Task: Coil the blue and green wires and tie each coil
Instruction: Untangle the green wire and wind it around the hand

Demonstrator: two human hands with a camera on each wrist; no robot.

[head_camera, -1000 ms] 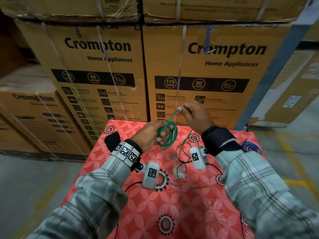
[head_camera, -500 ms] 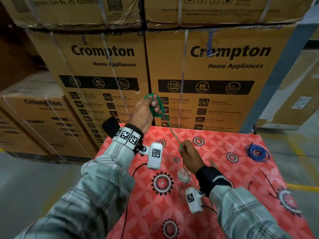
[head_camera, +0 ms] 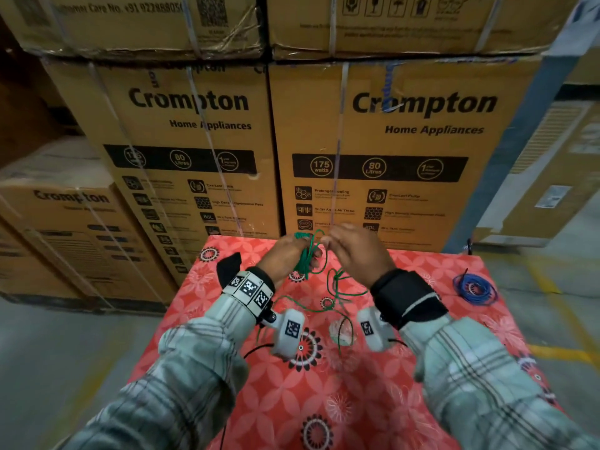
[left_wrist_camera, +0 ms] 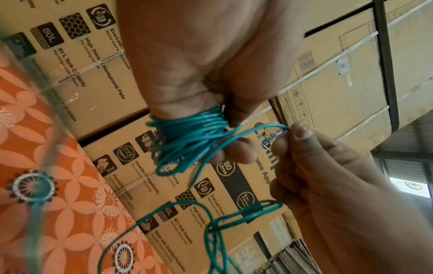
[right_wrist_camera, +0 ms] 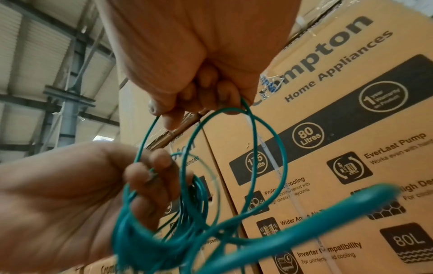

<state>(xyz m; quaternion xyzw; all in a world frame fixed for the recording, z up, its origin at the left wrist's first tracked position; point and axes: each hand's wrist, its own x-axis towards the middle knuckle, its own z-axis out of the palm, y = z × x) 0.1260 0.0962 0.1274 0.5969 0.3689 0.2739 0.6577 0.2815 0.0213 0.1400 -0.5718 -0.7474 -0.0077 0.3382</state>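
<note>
My left hand grips a bundle of green wire loops above the far end of the red flowered table. In the left wrist view the green coil is wound round the fingers. My right hand, close beside the left, pinches a strand of the same green wire between thumb and fingertips. Loose green wire hangs from the hands down onto the cloth. The blue wire lies coiled at the table's right edge, untouched.
Stacked cardboard appliance boxes stand directly behind the table. A small clear plastic piece lies on the cloth between my wrists. Grey concrete floor surrounds the table on both sides.
My left hand came down from its raised position. My right hand rose from the table to meet it, bringing another turn of green wire to the coil.
</note>
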